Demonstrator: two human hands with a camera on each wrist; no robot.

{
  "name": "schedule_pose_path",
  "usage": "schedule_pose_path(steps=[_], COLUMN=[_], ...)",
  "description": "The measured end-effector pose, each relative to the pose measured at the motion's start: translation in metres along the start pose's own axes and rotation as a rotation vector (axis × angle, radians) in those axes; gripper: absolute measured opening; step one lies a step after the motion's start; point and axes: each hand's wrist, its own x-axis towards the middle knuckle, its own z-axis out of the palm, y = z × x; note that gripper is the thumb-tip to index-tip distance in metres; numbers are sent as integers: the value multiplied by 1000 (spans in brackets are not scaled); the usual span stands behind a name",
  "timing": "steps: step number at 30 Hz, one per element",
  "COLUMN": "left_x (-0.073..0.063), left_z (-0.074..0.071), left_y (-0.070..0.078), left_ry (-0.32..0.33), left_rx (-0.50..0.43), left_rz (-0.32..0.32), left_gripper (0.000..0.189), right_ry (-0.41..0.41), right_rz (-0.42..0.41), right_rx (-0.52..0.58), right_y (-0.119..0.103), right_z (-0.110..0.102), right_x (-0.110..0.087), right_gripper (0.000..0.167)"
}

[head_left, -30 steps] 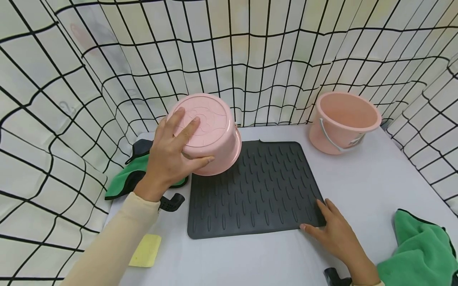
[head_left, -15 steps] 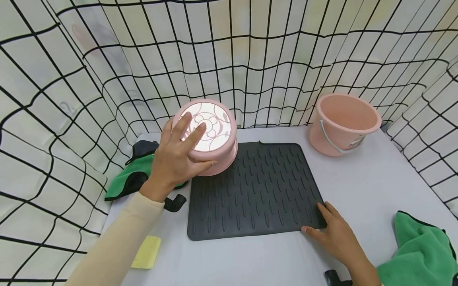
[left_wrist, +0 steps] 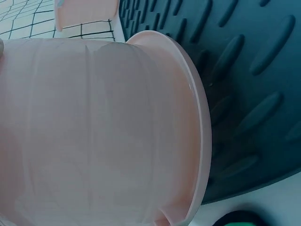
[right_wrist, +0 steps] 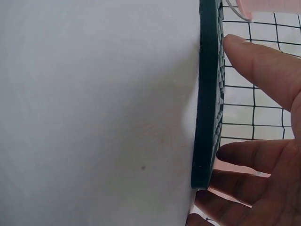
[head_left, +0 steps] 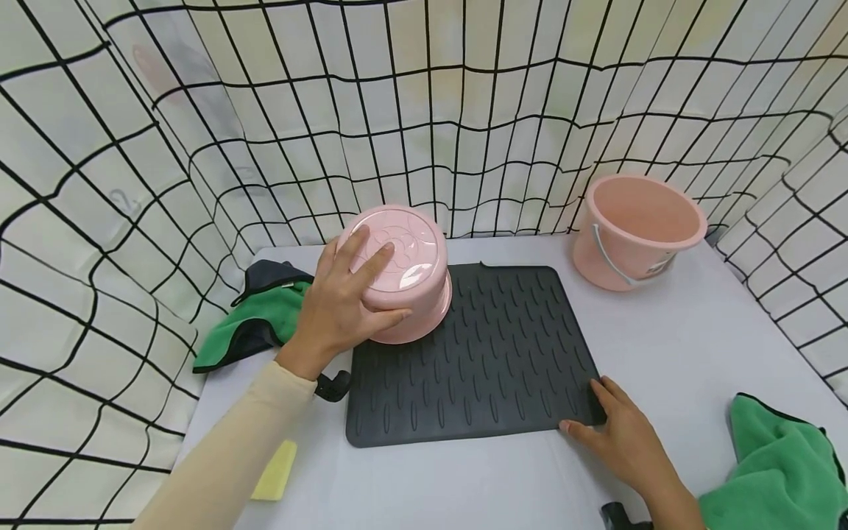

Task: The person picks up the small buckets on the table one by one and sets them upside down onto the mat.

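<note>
My left hand (head_left: 347,294) holds an upside-down pink basin (head_left: 414,258), its fingers spread over the flower-patterned base and the thumb along the side. The basin is tilted above the back left part of a dark ribbed mat (head_left: 490,361). Its flared rim (left_wrist: 200,108) is close to the mat in the left wrist view; whether they touch I cannot tell. My right hand (head_left: 626,445) touches the mat's front right corner, with fairly straight fingers. In the right wrist view its fingertips (right_wrist: 225,153) lie by the mat's thick edge (right_wrist: 205,117).
A pink bucket (head_left: 642,213) with a pale handle stands at the back right. Green cloths lie at left (head_left: 265,316) and front right (head_left: 782,456). A yellow sponge (head_left: 274,471) is partly behind the left sleeve. Black wire mesh (head_left: 457,154) encloses the white tabletop (head_left: 424,486).
My left hand has lowered the basin and brought it slightly right and nearer to me, and its tilt has shifted. The right hand and the mat stay where they were.
</note>
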Motion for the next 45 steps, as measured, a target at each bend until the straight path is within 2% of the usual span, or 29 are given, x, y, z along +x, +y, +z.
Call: schedule_pose_path(steps=[6, 17, 26, 45], left_x=[-4, -4, -4, 2], left_z=[8, 13, 17, 19], left_y=[-2, -5, -6, -4], left_ry=[21, 12, -21, -97], left_rx=[-29, -41, -36, -48], left_rz=[-6, -75, -104, -212], left_gripper=[94, 93, 93, 95], right_ry=[23, 17, 13, 42], right_rz=[-11, 2, 14, -8], right_rx=[-1, -7, -15, -10], right_y=[0, 1, 1, 2], right_z=[0, 0, 0, 0], right_x=[-1, 0, 1, 0], right_gripper=[104, 103, 102, 99])
